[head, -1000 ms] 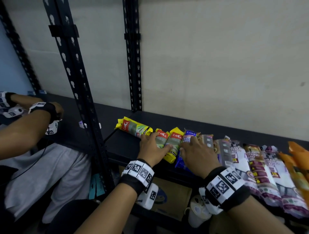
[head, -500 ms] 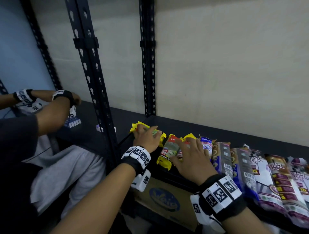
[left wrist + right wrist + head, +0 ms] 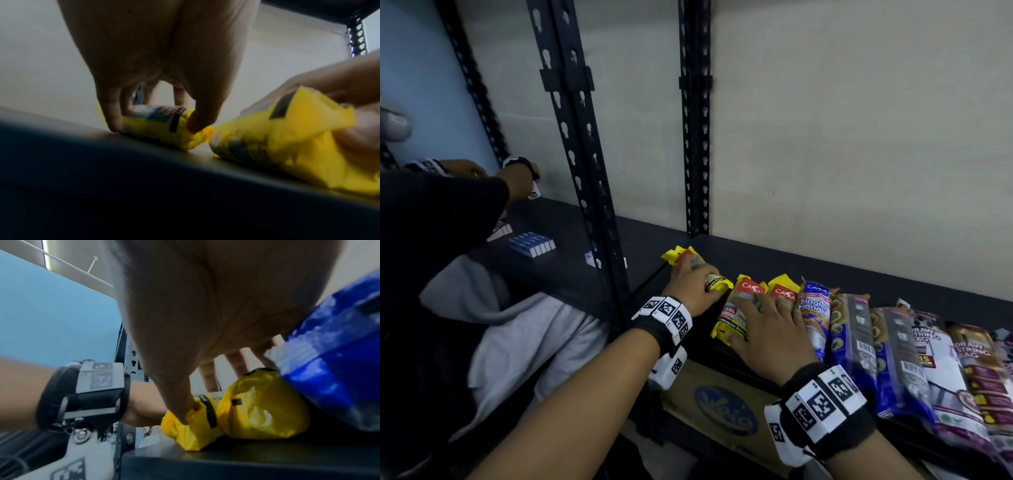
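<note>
Head view: the left hand [image 3: 693, 286] reaches onto the dark shelf [image 3: 756, 253] and its grip is wrapped round the first yellow packet [image 3: 717, 281]. This packet lies slanted, with its far end toward 11 o'clock, at the 9 o'clock end of a row of packets. The left wrist view shows thumb and fingers [image 3: 112, 113] pinching the packet [image 3: 162, 125] from both sides while it rests on the shelf.

The right hand [image 3: 770, 329] lies at 3 o'clock of the left. Its grip is wide, with the fingers spread flat over the second yellow packet [image 3: 734, 315] and the third yellow packet [image 3: 782, 289]. In the right wrist view the thumb [image 3: 180, 405] dents the near end of the second packet. A blue packet [image 3: 813, 305] touches the right hand at its 3 o'clock side, and more packets run on that way. A cardboard box [image 3: 722, 404] sits below the shelf at 6 o'clock.
</note>
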